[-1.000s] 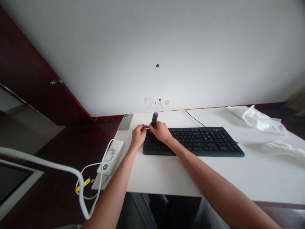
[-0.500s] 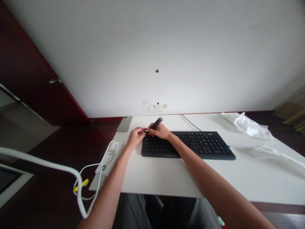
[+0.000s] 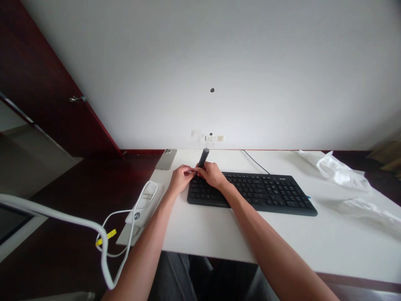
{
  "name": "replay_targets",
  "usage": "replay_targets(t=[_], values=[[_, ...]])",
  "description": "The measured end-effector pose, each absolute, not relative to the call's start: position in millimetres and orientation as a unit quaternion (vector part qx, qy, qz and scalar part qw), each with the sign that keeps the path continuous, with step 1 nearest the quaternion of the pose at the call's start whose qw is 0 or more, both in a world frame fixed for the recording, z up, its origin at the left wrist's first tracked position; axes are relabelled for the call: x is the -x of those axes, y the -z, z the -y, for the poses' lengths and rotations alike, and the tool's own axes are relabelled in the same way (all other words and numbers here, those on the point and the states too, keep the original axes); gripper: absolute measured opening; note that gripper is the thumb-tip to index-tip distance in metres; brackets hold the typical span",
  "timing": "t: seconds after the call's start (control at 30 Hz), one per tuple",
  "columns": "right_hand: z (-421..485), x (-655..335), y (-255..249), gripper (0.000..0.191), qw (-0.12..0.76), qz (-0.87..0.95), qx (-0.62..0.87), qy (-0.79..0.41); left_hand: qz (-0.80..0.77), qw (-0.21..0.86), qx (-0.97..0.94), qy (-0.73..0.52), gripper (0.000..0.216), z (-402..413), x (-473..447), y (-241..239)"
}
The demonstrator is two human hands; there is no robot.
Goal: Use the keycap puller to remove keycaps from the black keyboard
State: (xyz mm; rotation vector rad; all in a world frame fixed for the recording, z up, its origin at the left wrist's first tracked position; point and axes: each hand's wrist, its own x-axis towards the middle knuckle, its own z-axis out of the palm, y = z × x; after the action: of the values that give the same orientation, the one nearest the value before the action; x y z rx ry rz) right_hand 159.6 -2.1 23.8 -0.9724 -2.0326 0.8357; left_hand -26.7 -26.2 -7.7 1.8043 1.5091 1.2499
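A black keyboard (image 3: 260,193) lies on the white desk (image 3: 219,234). My right hand (image 3: 213,174) rests over the keyboard's upper left corner, closed around a dark, slim pen-like tool (image 3: 203,157) that points up and away. My left hand (image 3: 181,179) sits just left of the keyboard, its fingers pinched at the tool's lower end, touching my right hand. Whatever lies between the fingertips is too small to make out.
A white corded phone (image 3: 145,202) sits at the desk's left edge, its white cable (image 3: 103,234) hanging off. A smartphone (image 3: 166,159) lies face down at the back left. Crumpled white plastic bags (image 3: 340,171) lie at the right. The keyboard's cable (image 3: 255,161) runs toward the wall.
The dark tool tilted down to the right half a second ago and now stands steeper again. Both hands stay together at the keyboard's corner. The camera view has shifted slightly.
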Motion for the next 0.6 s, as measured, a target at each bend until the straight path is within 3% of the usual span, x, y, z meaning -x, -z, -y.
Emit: replay_targets(t=[0.13, 0.47, 0.6], values=[[7, -154, -21, 0.015, 0.377, 0.793, 0.394, -0.274, -0.552, 0.237, -0.651, -0.464, 0.016, 27, 25, 7], [3, -154, -14, 0.023, 0.467, 0.709, 0.396, -0.351, -0.554, 0.226, -0.661, -0.453, 0.010, 28, 25, 4], [3, -154, -17, 0.019, 0.461, 0.712, 0.409, -0.336, -0.560, 0.227, -0.656, -0.452, 0.011, 27, 26, 5]])
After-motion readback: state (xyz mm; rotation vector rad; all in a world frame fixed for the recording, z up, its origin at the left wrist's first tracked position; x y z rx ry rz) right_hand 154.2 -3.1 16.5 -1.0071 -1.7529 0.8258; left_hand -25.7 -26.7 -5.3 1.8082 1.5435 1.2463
